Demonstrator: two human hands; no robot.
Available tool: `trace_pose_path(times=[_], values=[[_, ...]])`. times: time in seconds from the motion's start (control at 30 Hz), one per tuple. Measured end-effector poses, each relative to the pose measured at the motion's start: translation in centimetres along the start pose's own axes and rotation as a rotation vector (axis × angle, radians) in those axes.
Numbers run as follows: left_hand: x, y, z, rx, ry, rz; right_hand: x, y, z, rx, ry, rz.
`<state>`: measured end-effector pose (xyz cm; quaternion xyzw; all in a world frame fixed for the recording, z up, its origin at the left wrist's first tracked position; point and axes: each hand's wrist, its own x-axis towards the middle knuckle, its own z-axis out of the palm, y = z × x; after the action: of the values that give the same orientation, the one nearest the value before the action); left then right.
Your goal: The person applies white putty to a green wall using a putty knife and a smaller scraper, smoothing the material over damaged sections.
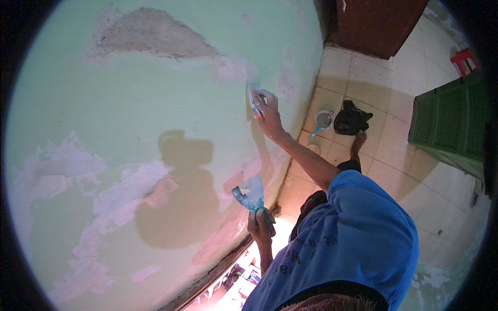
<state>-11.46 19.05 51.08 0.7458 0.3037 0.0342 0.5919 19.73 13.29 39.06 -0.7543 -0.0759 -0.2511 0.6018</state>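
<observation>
My right hand [268, 111] reaches up the pale green wall [192, 98], closed around a small flat scraper [253, 101] whose blade lies against or very near the surface, beside a pinkish smoothed patch [231, 70]. Lower down, my left hand [261, 225] grips the handle of a wide putty knife [250, 193]. That knife's blade points up and carries grey-white smears, with a darker dab along one edge. Whether the left blade touches the wall I cannot tell. Rough bare plaster [155, 33] shows at the top, and whitish filler patches [124, 192] spread across the lower left.
On the tiled floor [384, 140] stand a small tub of grey paste [323, 119] with a teal handle beside it, and a black plastic bag [353, 118] near my foot. A green cabinet [448, 122], a red stool [464, 62] and a brown wooden piece of furniture [376, 23] stand farther off.
</observation>
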Motion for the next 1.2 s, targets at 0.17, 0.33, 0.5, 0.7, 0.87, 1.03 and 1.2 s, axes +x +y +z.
trace_pose_path(times=[0.17,0.33,0.5,0.7,0.87,1.03,1.2], values=[[-0.2,0.1,-0.3,-0.011,-0.021,0.028,0.6,2.9,0.1,0.299,0.108,0.486],[0.1,-0.9,-0.1,-0.028,0.015,0.049,5.9,0.1,1.0,0.191,0.073,0.639],[-0.3,-1.1,-0.3,-0.023,0.023,0.023,7.9,-6.1,-0.2,0.209,0.122,0.636],[0.3,-1.1,0.1,-0.028,-0.007,0.090,8.4,-8.5,-1.5,0.157,0.148,0.506],[0.1,-0.6,0.2,-0.020,0.001,0.082,7.9,-11.2,-1.4,0.035,0.090,0.295],[0.4,-0.6,0.5,-0.010,-0.010,0.090,6.4,-9.6,-3.3,0.245,0.132,0.307],[0.3,-0.9,0.2,-0.016,-0.001,0.080,7.9,-6.6,-3.3,0.167,0.066,0.531]])
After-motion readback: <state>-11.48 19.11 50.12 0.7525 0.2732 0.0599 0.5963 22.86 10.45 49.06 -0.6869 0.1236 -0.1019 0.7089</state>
